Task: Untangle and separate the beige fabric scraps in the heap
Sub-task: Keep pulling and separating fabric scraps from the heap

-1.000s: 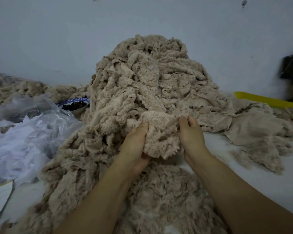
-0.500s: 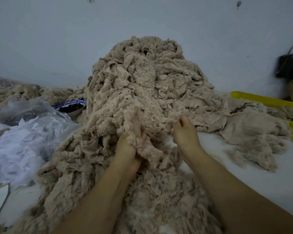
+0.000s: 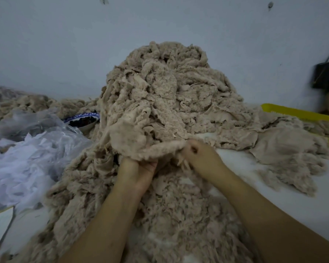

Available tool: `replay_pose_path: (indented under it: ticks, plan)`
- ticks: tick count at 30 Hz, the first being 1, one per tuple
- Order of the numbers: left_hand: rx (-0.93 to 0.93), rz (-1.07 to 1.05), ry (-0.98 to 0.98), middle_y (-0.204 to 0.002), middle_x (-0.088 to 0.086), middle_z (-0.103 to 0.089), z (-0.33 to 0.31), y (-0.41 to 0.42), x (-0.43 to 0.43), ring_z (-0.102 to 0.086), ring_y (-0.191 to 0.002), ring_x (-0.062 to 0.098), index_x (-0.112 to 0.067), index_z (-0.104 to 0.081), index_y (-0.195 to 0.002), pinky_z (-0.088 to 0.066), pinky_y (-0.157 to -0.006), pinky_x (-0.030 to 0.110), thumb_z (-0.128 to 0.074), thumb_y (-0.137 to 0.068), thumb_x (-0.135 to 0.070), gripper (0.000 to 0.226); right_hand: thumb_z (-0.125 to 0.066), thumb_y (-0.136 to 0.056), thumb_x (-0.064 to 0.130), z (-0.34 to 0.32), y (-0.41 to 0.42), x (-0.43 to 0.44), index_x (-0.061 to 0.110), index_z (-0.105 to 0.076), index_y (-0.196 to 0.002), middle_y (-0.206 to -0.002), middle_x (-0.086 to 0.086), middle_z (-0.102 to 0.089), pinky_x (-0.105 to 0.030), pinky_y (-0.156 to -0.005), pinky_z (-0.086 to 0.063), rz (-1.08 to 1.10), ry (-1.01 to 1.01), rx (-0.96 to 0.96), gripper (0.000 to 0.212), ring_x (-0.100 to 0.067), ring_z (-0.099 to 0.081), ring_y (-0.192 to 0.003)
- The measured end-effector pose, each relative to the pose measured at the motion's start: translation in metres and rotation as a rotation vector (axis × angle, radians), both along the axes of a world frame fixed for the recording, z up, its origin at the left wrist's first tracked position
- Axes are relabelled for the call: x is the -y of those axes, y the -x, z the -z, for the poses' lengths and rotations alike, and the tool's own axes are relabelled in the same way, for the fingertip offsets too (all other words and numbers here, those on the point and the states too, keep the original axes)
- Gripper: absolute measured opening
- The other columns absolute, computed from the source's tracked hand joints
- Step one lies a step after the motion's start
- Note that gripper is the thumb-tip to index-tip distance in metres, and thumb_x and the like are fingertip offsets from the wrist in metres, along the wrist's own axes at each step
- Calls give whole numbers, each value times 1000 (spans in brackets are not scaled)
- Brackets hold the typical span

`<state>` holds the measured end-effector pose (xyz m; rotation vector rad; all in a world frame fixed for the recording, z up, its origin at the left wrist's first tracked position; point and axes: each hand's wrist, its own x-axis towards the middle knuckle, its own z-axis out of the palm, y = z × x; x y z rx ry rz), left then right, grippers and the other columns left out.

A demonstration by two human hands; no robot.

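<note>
Filling the centre of the frame up to a pale wall (image 3: 65, 44), the heap (image 3: 165, 95) of beige fabric scraps is recorded as a tall tangled mound. Its skirts spread to the lower edge and out to centre right. A white table (image 3: 273, 196) is seen bare at lower right. At centre left a clear plastic bag (image 3: 27, 154) of white scraps lies against the heap. A yellow basket (image 3: 296, 113) is partly covered by scraps at the right edge.

One scrap (image 3: 129, 141) is lifted off the front of the heap, just below frame centre. Its lower edge is drawn into a taut band running roughly level from left to right. Its body rises up and to the left, where it is not yet free of the mound.

The left hand (image 3: 141, 169) is set under the middle of that band, heel of the palm toward the camera. Its fingers are hidden by the cloth, so whether they are curled round it cannot be told. The right hand (image 3: 199, 154) is closed in a fist at the right end of the band, with the edge pinched inside it and loose threads hanging below.

Judgement: the scrap lies up and left of the right hand's pinch, so the pull that frees it would be along the band, toward lower right and away from the heap. The right hand is the better placed for this; the left serves as support. Risk noted: neighbouring scraps may be dragged along.
</note>
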<state>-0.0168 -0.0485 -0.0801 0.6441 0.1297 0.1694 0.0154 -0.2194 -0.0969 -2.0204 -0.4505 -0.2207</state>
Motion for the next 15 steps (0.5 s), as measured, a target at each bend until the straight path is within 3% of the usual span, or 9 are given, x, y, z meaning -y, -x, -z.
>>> replay_pose_path:
  ticks: [2,3,4,6,8,9,11,13,15]
  plan:
    - [-88,-18,-289,-69,-3,-63,4,1,8,-59,-48,5,-13,-58,-106,-48,-43,19,-35,-106,-10,23,-55,-100,27,-9,2,1,32,-58,-75,-62,2,-53,-18,-47,-38,-33,-526,-252,26,-5,-47,-49]
    - [-140,-25,-457,-75,-3,-61,6,1,14,-62,-55,6,-14,-57,-108,-54,-53,24,-33,-107,-12,24,-56,-99,30,-11,4,-1,31,-63,-86,-70,0,-60,-19,-51,-44,-129,-680,-340,15,-6,-55,-56]
    - [-165,-21,-601,-80,-1,-62,6,1,19,-65,-65,10,-15,-59,-111,-58,-67,31,-37,-106,-15,23,-60,-96,37,-10,5,-5,26,-67,-100,-84,-1,-67,-22,-62,-51,-229,-701,-383,14,-7,-63,-70]
    - [-104,-17,-775,-80,6,-71,7,2,26,-70,-72,20,-16,-67,-104,-61,-75,40,-54,-97,-16,15,-67,-83,60,-6,10,-11,31,-62,-122,-114,14,-70,-20,-83,-54,-324,-426,-381,48,-2,-66,-101]
    - [-66,-43,-871,-76,1,-75,8,3,23,-73,-70,19,-24,-65,-91,-60,-65,35,-61,-95,-12,13,-66,-85,57,-1,11,-15,49,-59,-111,-101,33,-68,-6,-70,-48,-296,-226,-251,28,12,-64,-89]
    - [-66,-37,-901,-76,-2,-75,9,3,19,-71,-70,17,-26,-64,-89,-58,-64,33,-62,-97,-15,14,-62,-92,45,-2,11,-16,50,-60,-103,-89,32,-69,-5,-61,-46,-243,-230,-201,12,12,-64,-78]
    - [-79,-13,-852,-78,2,-70,12,4,13,-64,-71,17,-28,-68,-86,-51,-67,34,-59,-99,-29,17,-55,-100,23,-1,7,-13,34,-66,-99,-72,17,-70,-14,-54,-46,-184,-343,-261,16,2,-64,-63]
    - [-104,-90,-833,-71,3,-64,14,3,10,-58,-62,13,-29,-72,-79,-47,-63,30,-50,-102,-38,33,-55,-99,15,-9,2,-5,10,-67,-94,-67,2,-66,-23,-56,-46,-202,-547,-347,15,-10,-60,-60]
    - [-75,-197,-889,-64,-7,-63,15,2,10,-55,-53,4,-25,-72,-79,-45,-54,16,-44,-105,-38,41,-63,-90,28,-21,-7,17,5,-67,-92,-74,-3,-67,-27,-59,-52,-207,-1040,-358,23,-14,-62,-64]
